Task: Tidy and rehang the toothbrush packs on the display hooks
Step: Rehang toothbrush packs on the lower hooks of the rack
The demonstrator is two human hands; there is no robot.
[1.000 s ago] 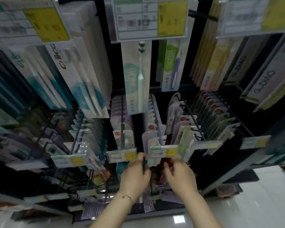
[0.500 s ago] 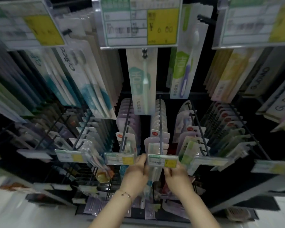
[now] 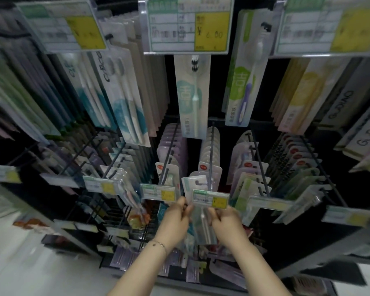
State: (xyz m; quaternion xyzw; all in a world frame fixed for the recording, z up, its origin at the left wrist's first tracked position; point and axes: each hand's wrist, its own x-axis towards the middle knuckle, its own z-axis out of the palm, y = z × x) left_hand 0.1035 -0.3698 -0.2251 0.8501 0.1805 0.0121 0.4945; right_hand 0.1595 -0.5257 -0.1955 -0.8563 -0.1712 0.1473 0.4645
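Across the dark display rack [image 3: 340, 248], most toothbrush packs hang in neat files on the upper and middle hooks, so much of the tidying looks done. At six o'clock, lower packs [image 3: 191, 273] look jumbled and probably need sorting. Just below centre, one clear toothbrush pack [image 3: 201, 221] is pinched by the left hand [image 3: 175, 218] at its nine o'clock edge and the right hand [image 3: 226, 223] at three o'clock. Its top sits by the centre hook [image 3: 210, 159], behind the price tag [image 3: 210, 200]; I cannot tell if it is threaded.
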